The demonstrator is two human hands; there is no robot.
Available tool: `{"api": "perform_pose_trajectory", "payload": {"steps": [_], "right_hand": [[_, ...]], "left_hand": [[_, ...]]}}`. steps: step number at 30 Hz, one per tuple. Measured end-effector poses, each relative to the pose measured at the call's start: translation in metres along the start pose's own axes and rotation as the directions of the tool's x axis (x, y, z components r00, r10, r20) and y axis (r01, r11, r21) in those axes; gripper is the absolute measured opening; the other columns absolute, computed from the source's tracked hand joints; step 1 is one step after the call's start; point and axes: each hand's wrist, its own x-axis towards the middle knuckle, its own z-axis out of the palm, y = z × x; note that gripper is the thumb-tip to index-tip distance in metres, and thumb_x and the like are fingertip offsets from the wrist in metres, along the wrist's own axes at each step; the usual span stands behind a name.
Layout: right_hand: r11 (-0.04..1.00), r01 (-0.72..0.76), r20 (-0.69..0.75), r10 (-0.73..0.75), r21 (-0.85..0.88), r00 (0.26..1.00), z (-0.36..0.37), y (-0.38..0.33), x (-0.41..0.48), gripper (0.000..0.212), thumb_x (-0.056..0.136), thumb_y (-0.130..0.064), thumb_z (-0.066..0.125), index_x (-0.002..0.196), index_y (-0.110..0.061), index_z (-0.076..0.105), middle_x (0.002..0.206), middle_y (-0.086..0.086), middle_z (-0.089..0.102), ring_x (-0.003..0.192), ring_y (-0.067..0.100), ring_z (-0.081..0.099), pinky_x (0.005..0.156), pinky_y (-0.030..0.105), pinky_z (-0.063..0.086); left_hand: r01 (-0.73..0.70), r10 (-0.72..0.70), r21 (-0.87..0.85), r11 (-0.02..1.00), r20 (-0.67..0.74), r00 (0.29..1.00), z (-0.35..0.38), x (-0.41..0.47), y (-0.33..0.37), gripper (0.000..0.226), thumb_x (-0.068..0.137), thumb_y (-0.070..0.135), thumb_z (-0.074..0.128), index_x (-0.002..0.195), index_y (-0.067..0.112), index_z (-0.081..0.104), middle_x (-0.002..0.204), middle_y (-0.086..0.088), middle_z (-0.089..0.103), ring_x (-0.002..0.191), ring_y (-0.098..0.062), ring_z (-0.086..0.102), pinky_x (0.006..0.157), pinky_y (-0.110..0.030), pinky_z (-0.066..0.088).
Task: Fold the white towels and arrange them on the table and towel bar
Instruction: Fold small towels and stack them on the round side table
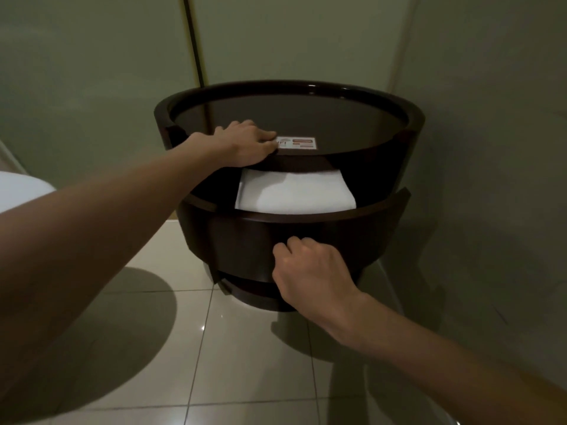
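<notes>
At the centre of the head view, a round dark-wood side table [408,142] stands on a pale tiled floor [245,363] against grey-green wall panels [92,72]. Its glossy tabletop [306,118] is ringed by a raised rim [190,102] and carries a small white label with red print [296,142] near the front edge. Below it, a curved drawer [352,228] stands partly open, and a folded white towel [294,194] lies flat inside.

I see my left grip [245,142] closed over the front of the rim just beside the label, fingers on top. My right grip [310,268] sits against the drawer front, fingers curled. I cannot tell whether it holds anything. A white rounded fixture [18,191] shows at the left edge.
</notes>
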Motion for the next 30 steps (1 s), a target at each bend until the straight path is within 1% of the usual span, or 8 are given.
{"api": "perform_pose_trajectory", "payload": {"steps": [4, 8, 11, 16, 20, 24, 27, 30], "right_hand": [[0.999, 0.04, 0.017, -0.04, 0.032, 0.999, -0.007, -0.005, -0.015, 0.016, 0.068, -0.015, 0.075, 0.066, -0.013, 0.059, 0.057, 0.005, 0.056, 0.048, 0.018, 0.05, 0.047, 0.023, 0.029], [0.996, 0.074, 0.112, -0.08, 0.056, 0.99, -0.009, -0.009, -0.028, 0.007, 0.091, -0.018, 0.053, 0.087, -0.013, 0.057, 0.078, 0.006, 0.057, 0.064, 0.015, 0.044, 0.057, 0.026, 0.036], [0.995, 0.072, 0.148, -0.082, 0.069, 0.986, -0.014, -0.012, -0.033, 0.007, 0.091, -0.015, 0.05, 0.088, -0.013, 0.056, 0.08, 0.006, 0.058, 0.065, 0.016, 0.043, 0.057, 0.027, 0.037], [0.997, 0.055, 0.135, -0.062, 0.05, 0.989, -0.017, -0.014, -0.035, 0.003, 0.084, -0.014, 0.059, 0.081, -0.015, 0.058, 0.074, 0.005, 0.06, 0.061, 0.016, 0.052, 0.052, 0.026, 0.035], [0.991, 0.097, 0.145, -0.11, 0.093, 0.983, -0.019, -0.009, -0.036, 0.01, 0.093, -0.019, 0.047, 0.094, -0.014, 0.056, 0.084, 0.006, 0.058, 0.07, 0.018, 0.052, 0.06, 0.028, 0.04], [0.986, 0.133, 0.091, -0.142, 0.098, 0.986, -0.032, -0.005, -0.035, 0.027, 0.097, -0.03, 0.038, 0.086, -0.017, 0.058, 0.071, 0.001, 0.058, 0.059, 0.015, 0.051, 0.054, 0.028, 0.042], [0.963, 0.156, -0.006, -0.158, 0.219, 0.987, -0.049, 0.005, -0.022, 0.033, 0.096, -0.03, 0.044, 0.074, -0.016, 0.064, 0.061, -0.001, 0.059, 0.053, 0.011, 0.052, 0.055, 0.025, 0.046], [0.93, 0.129, -0.111, -0.096, 0.345, 0.989, -0.063, 0.022, 0.002, 0.021, 0.091, -0.027, 0.054, 0.091, -0.014, 0.071, 0.074, -0.001, 0.066, 0.068, 0.01, 0.059, 0.065, 0.025, 0.049]], "left_hand": [[-0.001, 0.0, -0.016, 1.0, -0.011, 1.0, 0.003, -0.004, 0.002, 0.055, 0.087, 0.065, 0.021, 0.139, 0.05, 0.032, 0.149, -0.006, 0.033, 0.134, -0.036, 0.03, 0.104, -0.056, 0.025], [-0.006, 0.004, -0.03, 1.0, -0.063, 0.998, 0.005, -0.009, 0.006, 0.045, 0.091, 0.057, 0.023, 0.132, 0.049, 0.041, 0.141, -0.01, 0.039, 0.128, -0.038, 0.034, 0.099, -0.056, 0.027], [-0.01, 0.007, -0.04, 0.999, -0.072, 0.997, 0.004, -0.012, 0.008, 0.041, 0.091, 0.054, 0.023, 0.126, 0.049, 0.045, 0.136, -0.011, 0.041, 0.124, -0.038, 0.036, 0.096, -0.056, 0.028], [-0.026, 0.021, -0.056, 0.998, -0.09, 0.996, 0.003, -0.015, 0.011, 0.039, 0.094, 0.05, 0.024, 0.125, 0.046, 0.047, 0.134, -0.012, 0.042, 0.123, -0.039, 0.037, 0.096, -0.057, 0.029], [-0.024, 0.015, -0.086, 0.996, -0.106, 0.994, 0.002, -0.02, 0.015, 0.04, 0.096, 0.048, 0.026, 0.131, 0.045, 0.045, 0.139, -0.011, 0.037, 0.127, -0.038, 0.032, 0.099, -0.055, 0.027], [-0.066, 0.05, -0.098, 0.993, -0.151, 0.987, 0.0, -0.031, 0.019, 0.042, 0.098, 0.049, 0.029, 0.137, 0.04, 0.043, 0.145, -0.013, 0.031, 0.132, -0.038, 0.027, 0.104, -0.055, 0.024], [-0.16, 0.132, -0.119, 0.98, -0.216, 0.967, -0.005, -0.042, 0.016, 0.041, 0.098, 0.043, 0.034, 0.136, 0.032, 0.046, 0.145, -0.013, 0.033, 0.133, -0.035, 0.029, 0.104, -0.053, 0.026], [-0.247, 0.198, -0.143, 0.958, -0.291, 0.936, -0.008, -0.054, 0.009, 0.037, 0.094, 0.031, 0.048, 0.129, 0.023, 0.054, 0.138, -0.012, 0.042, 0.128, -0.03, 0.039, 0.104, -0.05, 0.035]]}}
